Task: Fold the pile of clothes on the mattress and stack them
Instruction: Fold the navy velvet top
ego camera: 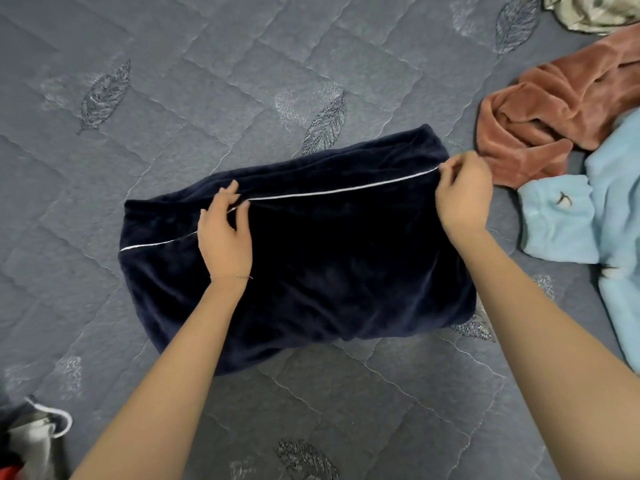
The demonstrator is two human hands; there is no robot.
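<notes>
bare mattress (173, 81) left of and behind the navy garment (329, 265); rust garment (554, 109) and blue garment (606, 220) crowd its right edge.

The mattress (173, 81) is covered in grey quilted cloth, matt, with stitched seams and leaf patterns sewn into it. The navy garment (311, 271) is a soft, plush cloth like fleece or velvet, with a faint sheen and a thin smooth white piping. The brown garment (554, 109) and the light blue garment (609, 209) look fluffy and matt. The pale cloth (588, 12) at the far corner seems smoother, perhaps satin.
</notes>
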